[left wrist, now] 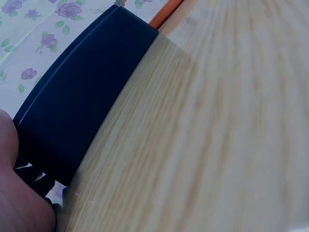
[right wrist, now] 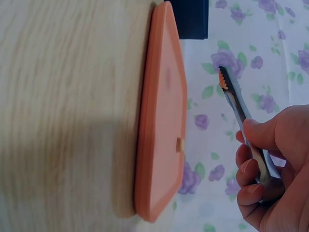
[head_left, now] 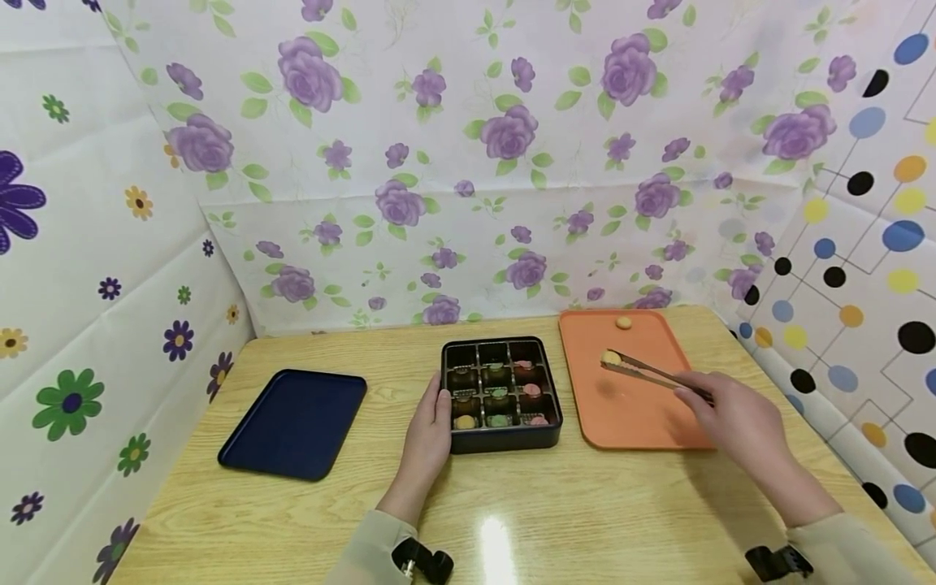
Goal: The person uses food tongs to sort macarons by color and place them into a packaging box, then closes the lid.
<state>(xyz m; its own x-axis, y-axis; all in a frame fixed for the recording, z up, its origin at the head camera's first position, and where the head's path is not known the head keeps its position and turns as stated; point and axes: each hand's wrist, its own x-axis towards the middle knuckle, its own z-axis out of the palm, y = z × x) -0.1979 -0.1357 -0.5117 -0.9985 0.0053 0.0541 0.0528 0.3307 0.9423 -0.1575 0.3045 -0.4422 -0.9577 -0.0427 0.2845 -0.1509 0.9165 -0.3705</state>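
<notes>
My right hand (head_left: pixel 742 418) grips metal tongs (right wrist: pixel 248 125), thumb on one arm and fingers curled round the other. At the tongs' tips is a small round yellow cookie (head_left: pixel 610 357), over the orange tray (head_left: pixel 636 422), with a shadow below it. My left hand (head_left: pixel 427 426) holds the left wall of a dark blue box (head_left: pixel 504 439), thumb at the rim and fingers along the side. Inside the box, a divided insert holds a yellow cookie (head_left: pixel 465 422) in the near left compartment, green cookies (head_left: pixel 500 421) down the middle column and pink cookies (head_left: pixel 531 390) on the right.
Another yellow cookie (head_left: pixel 623 322) lies at the tray's far edge. A dark blue lid (head_left: pixel 296 426) lies on the wooden table (head_left: pixel 292 520) to the left of the box. Flowered sheeting (head_left: pixel 468 191) stands behind the table, and dotted sheeting (head_left: pixel 863 325) on the right.
</notes>
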